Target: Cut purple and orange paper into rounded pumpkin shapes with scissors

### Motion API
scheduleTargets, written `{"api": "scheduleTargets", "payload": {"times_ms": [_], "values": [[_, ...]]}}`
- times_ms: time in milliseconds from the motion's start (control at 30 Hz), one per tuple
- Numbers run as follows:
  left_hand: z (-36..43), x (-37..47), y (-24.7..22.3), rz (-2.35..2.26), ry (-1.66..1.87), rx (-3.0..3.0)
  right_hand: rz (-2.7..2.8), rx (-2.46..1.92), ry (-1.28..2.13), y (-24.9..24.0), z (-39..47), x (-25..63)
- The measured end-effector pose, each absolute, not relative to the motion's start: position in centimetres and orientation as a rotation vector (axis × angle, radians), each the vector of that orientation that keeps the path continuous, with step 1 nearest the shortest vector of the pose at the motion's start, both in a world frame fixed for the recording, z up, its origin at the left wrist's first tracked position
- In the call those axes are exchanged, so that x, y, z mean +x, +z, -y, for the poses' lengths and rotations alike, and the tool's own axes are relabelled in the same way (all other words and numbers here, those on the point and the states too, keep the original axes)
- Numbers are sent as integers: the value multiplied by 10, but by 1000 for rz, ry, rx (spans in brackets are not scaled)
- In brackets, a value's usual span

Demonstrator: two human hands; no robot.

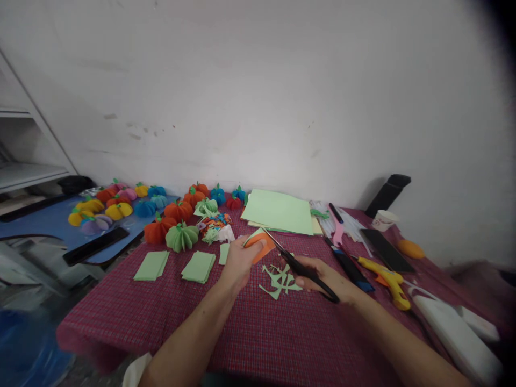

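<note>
My left hand (241, 259) pinches an orange paper piece (260, 248) laid over light green paper, near the middle of the table. Black-handled scissors (308, 274) are in my right hand (322, 277), their blades touching the upper right edge of the held papers. Below the blades lie curved green paper scraps (278, 282). To the left of my left hand are stacks of green paper squares (199, 266) (151, 265), and part of another green piece (224, 253) shows beside my wrist.
Colourful paper pumpkins (181, 236) stand at the left and on a blue table (52, 226). Large green sheets (278, 212) lie at the back. On the right are a yellow glue gun (385, 277), a cutter (350, 266), a phone (387, 251), a paper cup (384, 220) and a white power strip (455, 333).
</note>
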State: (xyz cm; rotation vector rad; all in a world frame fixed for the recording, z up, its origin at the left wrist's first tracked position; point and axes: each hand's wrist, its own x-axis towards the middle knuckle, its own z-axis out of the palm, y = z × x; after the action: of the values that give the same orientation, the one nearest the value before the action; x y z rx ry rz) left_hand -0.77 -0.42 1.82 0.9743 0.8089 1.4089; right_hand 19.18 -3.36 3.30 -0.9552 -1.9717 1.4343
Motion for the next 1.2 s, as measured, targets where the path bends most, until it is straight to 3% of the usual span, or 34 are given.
{"api": "scheduleTargets", "payload": {"times_ms": [1200], "values": [[8,-4,23,-869,1392,952,2016,-1018,1345,34,31,187]]}}
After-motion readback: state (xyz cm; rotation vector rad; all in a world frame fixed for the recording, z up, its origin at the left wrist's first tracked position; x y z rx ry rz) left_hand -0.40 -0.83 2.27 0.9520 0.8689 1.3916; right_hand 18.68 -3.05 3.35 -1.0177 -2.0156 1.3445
